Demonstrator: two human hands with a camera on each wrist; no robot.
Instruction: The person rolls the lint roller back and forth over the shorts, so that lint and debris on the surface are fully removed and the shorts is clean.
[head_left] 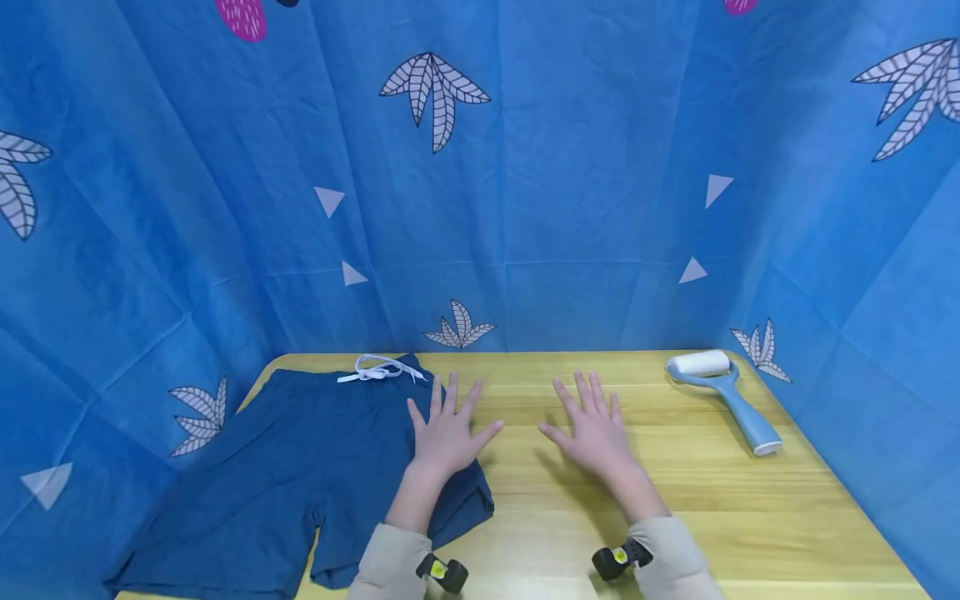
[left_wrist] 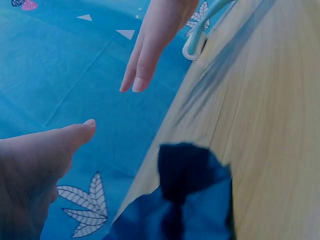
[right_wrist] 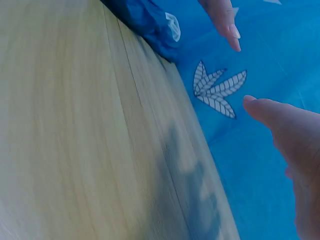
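Dark blue shorts [head_left: 300, 467] with a knotted white drawstring [head_left: 378, 368] lie spread over the left side of the table. My left hand [head_left: 446, 433], fingers straight and spread, is over the right edge of the shorts and holds nothing. To its right, my right hand [head_left: 596, 429] hovers above bare wood with fingers spread, its shadow falling on the tabletop in the right wrist view. A lint roller [head_left: 727, 396] with a blue-grey handle and white roll lies at the table's right side, apart from both hands.
The light wooden table [head_left: 540, 517] has rounded far corners. A blue curtain [head_left: 570, 167] printed with white leaves and triangles hangs behind it and along both sides. A small black strapped device [head_left: 444, 573] sits on the left wrist, and a similar device [head_left: 621, 558] on the right.
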